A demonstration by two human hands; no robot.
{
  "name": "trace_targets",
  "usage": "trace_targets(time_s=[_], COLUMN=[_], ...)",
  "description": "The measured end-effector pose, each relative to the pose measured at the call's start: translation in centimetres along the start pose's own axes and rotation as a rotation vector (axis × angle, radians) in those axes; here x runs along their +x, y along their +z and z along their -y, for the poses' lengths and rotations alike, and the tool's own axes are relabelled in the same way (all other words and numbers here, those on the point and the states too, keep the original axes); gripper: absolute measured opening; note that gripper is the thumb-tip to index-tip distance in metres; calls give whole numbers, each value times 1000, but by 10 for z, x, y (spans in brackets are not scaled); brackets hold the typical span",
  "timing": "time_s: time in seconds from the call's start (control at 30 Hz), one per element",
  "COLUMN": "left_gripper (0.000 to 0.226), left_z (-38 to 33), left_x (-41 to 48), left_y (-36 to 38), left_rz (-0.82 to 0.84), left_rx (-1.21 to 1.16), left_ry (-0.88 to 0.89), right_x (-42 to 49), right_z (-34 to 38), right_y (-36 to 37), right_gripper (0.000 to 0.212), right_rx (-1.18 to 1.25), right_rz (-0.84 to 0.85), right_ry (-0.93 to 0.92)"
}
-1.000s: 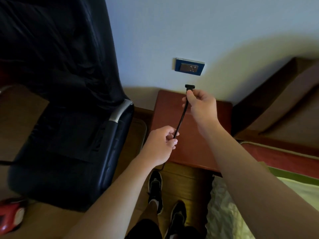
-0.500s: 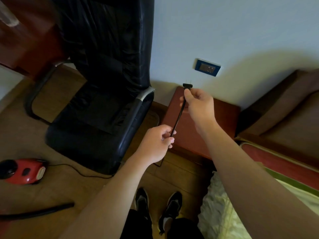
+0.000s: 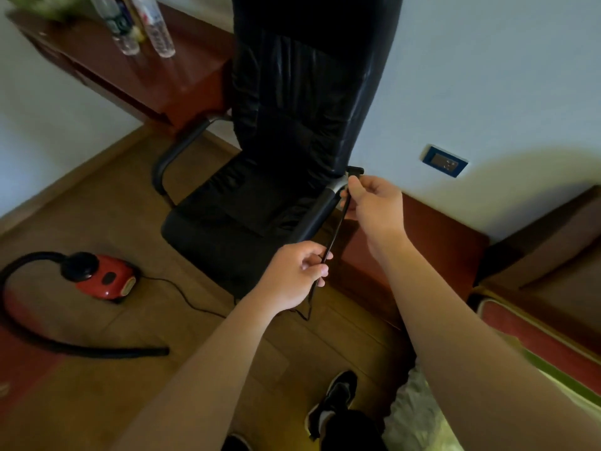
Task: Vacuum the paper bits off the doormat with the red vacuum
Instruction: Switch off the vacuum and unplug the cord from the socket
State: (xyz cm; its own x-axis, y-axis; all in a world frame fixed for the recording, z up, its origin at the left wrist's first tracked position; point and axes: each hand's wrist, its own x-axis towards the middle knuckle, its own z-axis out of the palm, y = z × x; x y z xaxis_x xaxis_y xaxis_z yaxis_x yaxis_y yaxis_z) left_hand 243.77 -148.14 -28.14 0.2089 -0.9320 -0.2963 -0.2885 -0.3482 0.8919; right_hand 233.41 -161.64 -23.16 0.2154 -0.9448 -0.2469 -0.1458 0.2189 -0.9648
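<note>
The red vacuum lies on the wooden floor at the left, its black hose curling round to a nozzle end near the middle. Its thin black power cord runs across the floor up to my hands. My right hand pinches the cord just below the black plug, held in the air left of the blue wall socket. My left hand grips the cord lower down. A red strip at the far left edge may be the doormat; no paper bits are visible.
A black leather office chair stands directly behind my hands. A red-brown desk with plastic bottles is at the upper left. A low red-brown bedside cabinet sits under the socket, and a bed is at right. My black shoes are below.
The view has swung left, bringing the vacuum, hose and desk into sight. Both hands keep their grip on the cord, and the plug now sits farther from the socket.
</note>
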Motion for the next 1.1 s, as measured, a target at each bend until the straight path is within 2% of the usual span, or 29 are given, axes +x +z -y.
trace_targets(time_s=[0.37, 0.6, 0.87, 1.0, 1.1], left_gripper=[20, 23, 23, 23, 23], left_z=[41, 60, 89, 104, 118], left_x=[-126, -200, -268, -289, -294], left_y=[-99, -164, -237, -271, -299], left_rz=[-135, -242, -399, -506, -595], left_rx=[-57, -39, 23, -8, -25], left_ry=[44, 97, 21, -44, -96], right_x=[-121, -190, -252, -261, -261], right_z=[29, 55, 73, 78, 79], right_y=[118, 190, 282, 336, 381], right_gripper=[18, 15, 9, 15, 10], right_rx=[1, -39, -32, -52, -39], right_rz=[122, 219, 370, 471, 551], right_ry=[-54, -156, -181, -166, -149])
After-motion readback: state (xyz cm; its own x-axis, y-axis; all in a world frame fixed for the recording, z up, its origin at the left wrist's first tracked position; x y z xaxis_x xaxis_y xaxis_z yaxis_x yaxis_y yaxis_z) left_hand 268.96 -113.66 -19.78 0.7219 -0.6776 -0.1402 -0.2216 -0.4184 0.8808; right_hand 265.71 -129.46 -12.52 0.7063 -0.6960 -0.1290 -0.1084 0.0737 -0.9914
